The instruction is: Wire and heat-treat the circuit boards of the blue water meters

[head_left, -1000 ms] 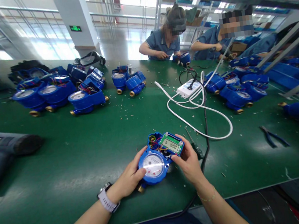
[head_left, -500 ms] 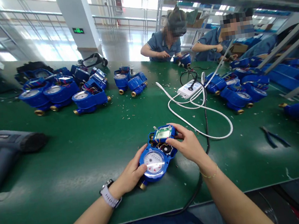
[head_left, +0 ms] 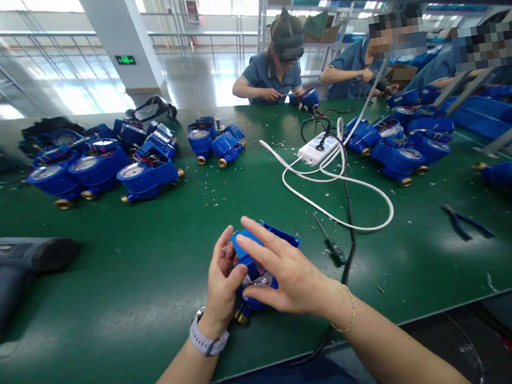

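A blue water meter [head_left: 269, 282] with a brass end lies on the table in front of me, largely covered by my hands. Its display box is tipped over, so a plain blue face [head_left: 245, 244] shows and the screen is hidden. My left hand [head_left: 223, 279] is closed around the left side of this box, thumb toward me. Over the meter's right side reaches my right hand [head_left: 283, 267], fingers spread, its fingertips at the blue face. A screwdriver [head_left: 334, 247] with a dark green handle rests to the right of the meter.
A heat gun [head_left: 13, 264] lies at left. Several blue meters [head_left: 149, 178] stand at the back left, more [head_left: 401, 159] at the right. A white power strip [head_left: 319, 148] with looped cable and blue-handled pliers [head_left: 465, 223] lie rightward. Co-workers [head_left: 268, 76] sit across the table.
The display box has been flipped from screen up to its blue face up. My left hand has moved up onto it, and my right hand has come left over the meter, uncovering the screwdriver.
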### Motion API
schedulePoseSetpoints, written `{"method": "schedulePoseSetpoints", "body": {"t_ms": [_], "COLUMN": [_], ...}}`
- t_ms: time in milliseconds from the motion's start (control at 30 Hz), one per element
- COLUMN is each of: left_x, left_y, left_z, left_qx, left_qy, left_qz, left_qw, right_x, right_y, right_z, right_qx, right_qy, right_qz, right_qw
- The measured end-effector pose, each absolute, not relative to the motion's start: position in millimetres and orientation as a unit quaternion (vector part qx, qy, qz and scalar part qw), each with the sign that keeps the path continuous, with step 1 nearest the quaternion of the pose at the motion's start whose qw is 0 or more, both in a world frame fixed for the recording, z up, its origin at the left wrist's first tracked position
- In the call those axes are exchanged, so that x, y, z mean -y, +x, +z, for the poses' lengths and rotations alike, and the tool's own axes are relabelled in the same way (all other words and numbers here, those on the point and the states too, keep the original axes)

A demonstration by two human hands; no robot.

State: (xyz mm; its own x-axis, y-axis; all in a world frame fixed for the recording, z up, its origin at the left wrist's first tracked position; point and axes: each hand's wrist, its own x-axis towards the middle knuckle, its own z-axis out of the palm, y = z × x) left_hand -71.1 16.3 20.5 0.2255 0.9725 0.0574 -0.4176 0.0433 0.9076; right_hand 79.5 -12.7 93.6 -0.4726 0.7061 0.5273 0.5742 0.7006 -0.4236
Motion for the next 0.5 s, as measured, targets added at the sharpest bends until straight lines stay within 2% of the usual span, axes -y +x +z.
{"method": "schedulePoseSetpoints", "body": {"t_ms": [133, 233, 367, 500], "left_x": [-15, -17, -21, -23], "left_y": [-70, -66, -64, -64], "left_z": [17, 15, 13, 15], "left_qx": [-0.286, -0.288, -0.307, -0.318], "left_qy": [0.424, 0.366, 0.283, 0.269], "left_qz": [0.563, 0.592, 0.598, 0.588], "left_qw": [0.649, 0.657, 0.684, 0.693], "right_x": [16, 15, 9, 4], "right_y": [91, 97, 103, 106], "right_z": [91, 82, 67, 62], "right_qx": [0.777, 0.739, 0.726, 0.763], "right_qy": [-0.387, -0.417, -0.482, -0.47], "right_qz": [0.167, 0.16, 0.164, 0.152], "right_qw": [0.467, 0.505, 0.462, 0.417]}}
